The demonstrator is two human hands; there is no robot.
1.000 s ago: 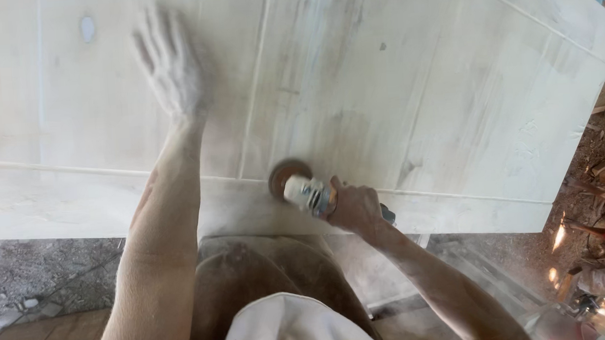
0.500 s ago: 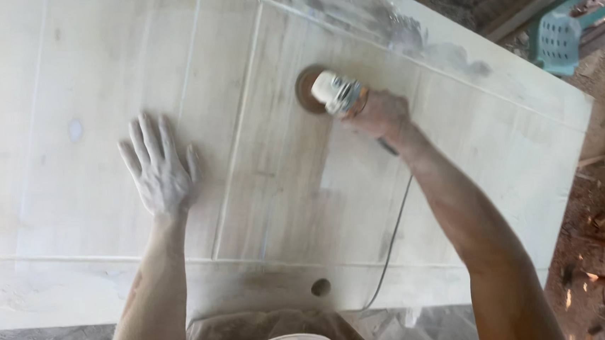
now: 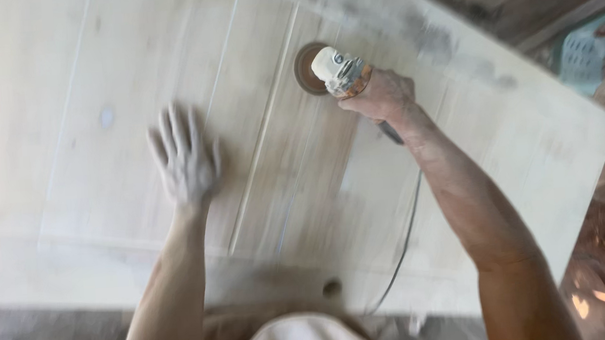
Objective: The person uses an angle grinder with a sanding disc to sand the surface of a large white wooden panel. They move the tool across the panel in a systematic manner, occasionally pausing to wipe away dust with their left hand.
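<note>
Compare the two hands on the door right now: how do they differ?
The left hand lies flat and open on the pale wooden door, fingers spread, holding nothing. The right hand is closed around the sander, farther up the panel, arm stretched out. The left looks more dust-whitened. Both are bare and dusty.

Left hand [image 3: 184, 157] flat on door [image 3: 85, 100], sander [image 3: 327, 67] (right hand [image 3: 377, 95]) rightward

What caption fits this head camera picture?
Right hand runs a sander over a pale door; left hand lies flat.
</note>
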